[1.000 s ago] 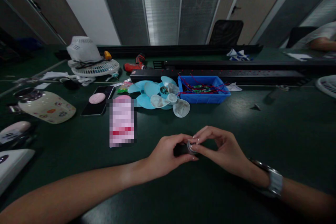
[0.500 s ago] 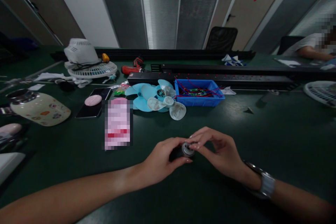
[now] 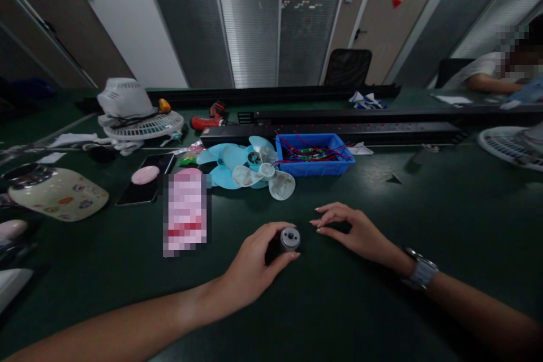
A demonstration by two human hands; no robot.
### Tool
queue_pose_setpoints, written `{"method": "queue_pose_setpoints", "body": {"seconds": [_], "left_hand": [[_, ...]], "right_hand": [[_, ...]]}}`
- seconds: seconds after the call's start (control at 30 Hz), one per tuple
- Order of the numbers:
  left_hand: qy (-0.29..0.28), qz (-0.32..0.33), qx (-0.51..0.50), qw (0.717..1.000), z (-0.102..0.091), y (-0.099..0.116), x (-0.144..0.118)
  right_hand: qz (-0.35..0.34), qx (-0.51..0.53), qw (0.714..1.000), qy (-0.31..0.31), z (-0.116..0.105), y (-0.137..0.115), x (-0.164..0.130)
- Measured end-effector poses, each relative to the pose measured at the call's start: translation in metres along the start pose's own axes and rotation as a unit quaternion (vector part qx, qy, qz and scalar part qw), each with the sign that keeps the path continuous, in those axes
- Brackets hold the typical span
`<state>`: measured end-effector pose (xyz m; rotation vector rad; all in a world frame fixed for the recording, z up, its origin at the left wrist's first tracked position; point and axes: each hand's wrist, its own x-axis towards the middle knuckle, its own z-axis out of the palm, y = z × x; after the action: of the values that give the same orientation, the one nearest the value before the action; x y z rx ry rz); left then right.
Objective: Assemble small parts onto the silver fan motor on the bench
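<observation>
A small silver-and-dark cylinder that looks like an electric motor stands on the green table with its round end face up. My left hand is wrapped round it, thumb on the near side and fingers on the far side. The face shows a dark centre and small holes. My right hand hovers just right of the motor, apart from it. Its thumb and fingertips come together in a pinch; whatever is between them is too small to make out. A watch sits on the right wrist.
Beyond the hands lie blue and clear fan blades and a blue bin of wired circuit boards. Leftward are a pink packet, a phone, a cream flask, a red drill and fan parts. Another person sits far right.
My right hand has drawn away from the motor's top to the right, its fingertips still pinched. The motor's end face is now uncovered. My left hand keeps hold of it, and the view has shifted slightly.
</observation>
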<state>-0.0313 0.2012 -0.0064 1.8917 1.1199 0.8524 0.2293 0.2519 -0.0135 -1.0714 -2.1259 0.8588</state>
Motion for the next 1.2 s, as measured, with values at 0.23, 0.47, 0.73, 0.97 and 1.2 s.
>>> {"method": "queue_pose_setpoints", "body": {"seconds": [0.23,0.47,0.73,0.97,1.2], "left_hand": [[0.015,0.001,-0.043,0.999,0.000,0.001,0.004],[0.041,-0.005,-0.101,0.994,0.011,-0.005,0.009],[-0.004,0.025,-0.136,0.990,0.013,-0.011,0.017],[-0.070,0.096,-0.063,0.991,0.013,-0.010,0.052],[-0.089,0.150,0.061,0.983,0.026,-0.002,0.066]], "right_hand": [[0.003,0.010,0.999,0.040,0.004,0.001,0.004],[-0.026,0.006,0.999,0.045,0.003,-0.011,0.003],[-0.074,-0.014,0.997,0.021,0.019,-0.029,-0.006],[-0.084,-0.028,0.996,0.032,0.018,-0.026,-0.007],[-0.030,-0.021,0.999,0.029,0.014,-0.030,-0.012]]}}
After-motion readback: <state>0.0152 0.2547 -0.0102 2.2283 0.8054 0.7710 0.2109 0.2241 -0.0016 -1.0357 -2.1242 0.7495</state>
